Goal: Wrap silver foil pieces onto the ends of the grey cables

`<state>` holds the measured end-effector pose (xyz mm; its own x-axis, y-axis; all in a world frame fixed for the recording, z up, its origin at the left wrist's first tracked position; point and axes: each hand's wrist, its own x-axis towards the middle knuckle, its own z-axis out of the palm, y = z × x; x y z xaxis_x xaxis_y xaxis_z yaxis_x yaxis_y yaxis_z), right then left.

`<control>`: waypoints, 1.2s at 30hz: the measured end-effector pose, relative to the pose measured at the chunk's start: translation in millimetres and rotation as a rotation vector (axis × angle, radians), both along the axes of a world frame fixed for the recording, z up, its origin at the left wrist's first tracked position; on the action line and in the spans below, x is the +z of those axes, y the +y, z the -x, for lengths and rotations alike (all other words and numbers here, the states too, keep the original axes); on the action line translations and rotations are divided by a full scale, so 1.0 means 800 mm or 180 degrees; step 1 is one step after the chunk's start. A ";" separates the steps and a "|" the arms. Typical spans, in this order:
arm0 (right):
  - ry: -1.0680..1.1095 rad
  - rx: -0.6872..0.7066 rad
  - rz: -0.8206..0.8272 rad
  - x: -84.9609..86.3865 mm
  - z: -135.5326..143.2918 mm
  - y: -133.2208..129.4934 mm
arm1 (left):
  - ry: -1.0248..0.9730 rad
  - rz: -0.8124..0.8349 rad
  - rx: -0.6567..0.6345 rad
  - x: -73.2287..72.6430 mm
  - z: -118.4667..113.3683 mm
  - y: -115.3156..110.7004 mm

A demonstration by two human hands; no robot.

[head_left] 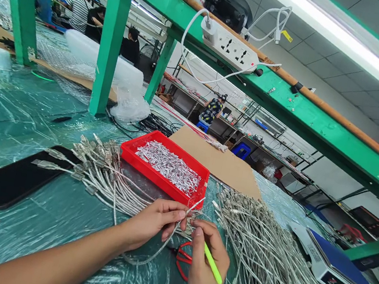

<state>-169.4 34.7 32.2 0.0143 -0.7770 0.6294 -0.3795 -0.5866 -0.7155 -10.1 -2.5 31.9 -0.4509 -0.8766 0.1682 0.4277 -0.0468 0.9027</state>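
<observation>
Left hand [156, 219]: its grip is pinched on a thin silver cable [188, 208] near the cable's end, fingertips pressed together just in front of the red tray.
Right hand [207, 266]: closed around a yellow-green tool [212, 263] that lies slanted across the fingers; thumb and forefinger meet the left fingertips at the same cable.
Cable in hand: runs from the pinch down in a loop under the left hand, over the plastic sheet on the bench [17, 108].
Red-handled cutters [182, 258]: lie on the bench just beneath and between the two hands, partly hidden by them.
Red tray [161, 178]: sits just beyond the hands, holding a heap of small silver pieces.
Left bundle of cables [97, 170]: fans out left of the tray, plugs pointing away.
Right heap of cables [264, 261]: a large pile right of the right hand.
Phone [12, 178]: dark, flat, well left of the hands.
Scale [339, 269]: at the right edge, past the heap.
Power strip [229, 47]: fixed on the green frame overhead.
Background: other people at far benches.
</observation>
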 end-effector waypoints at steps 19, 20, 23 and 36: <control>-0.0003 -0.0025 0.0054 -0.004 -0.001 -0.003 | 0.0060 -0.0055 -0.0011 -0.002 0.001 0.000; -0.0010 -0.0029 0.0041 -0.003 -0.001 -0.002 | 0.0061 -0.0054 -0.0018 -0.001 0.001 0.000; 0.0006 -0.0036 0.0057 -0.002 -0.001 -0.001 | 0.0067 -0.0057 -0.0033 -0.001 0.001 0.000; 0.0022 -0.0084 0.0008 0.000 -0.002 0.000 | 0.0001 -0.0118 -0.0087 -0.003 0.004 0.002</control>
